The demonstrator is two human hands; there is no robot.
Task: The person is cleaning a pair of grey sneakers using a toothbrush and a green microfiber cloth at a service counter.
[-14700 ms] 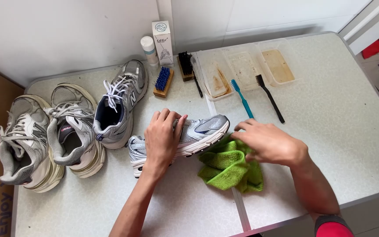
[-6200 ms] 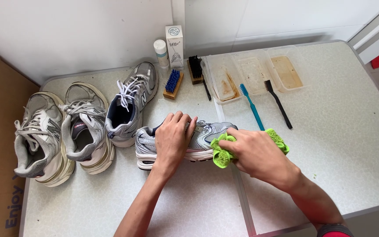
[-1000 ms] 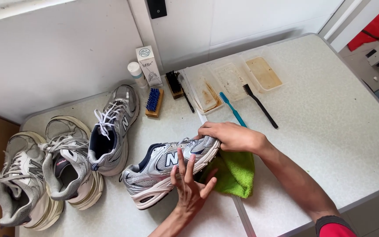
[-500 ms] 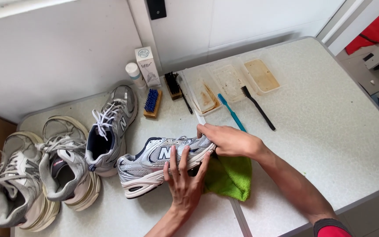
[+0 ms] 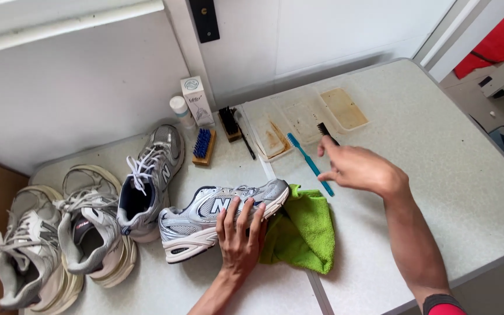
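Far left, two worn grey sneakers (image 5: 59, 245) are sitting side by side, a third laced sneaker (image 5: 147, 181) leaning just beside them. The silver sneaker (image 5: 217, 219) is now lying flat on the table (image 5: 456, 192), sole down, toe pointing right; half a second ago it was tilted up between both hands. The left hand (image 5: 240, 236) is pressing against its near side, fingers spread and flat, steadying rather than clasping. The green cloth (image 5: 301, 233) is lying crumpled under and just beside the toe, no longer touched. The right hand (image 5: 357, 169) has come off the toe and is lifting toward the back of the table, fingers loosely curled and empty, hovering over the blue toothbrush (image 5: 310, 163) and near the black brush (image 5: 325, 129). Judging from this, wiping looks paused and a brush may be wanted. Empty stained trays (image 5: 345, 108) are sitting behind.
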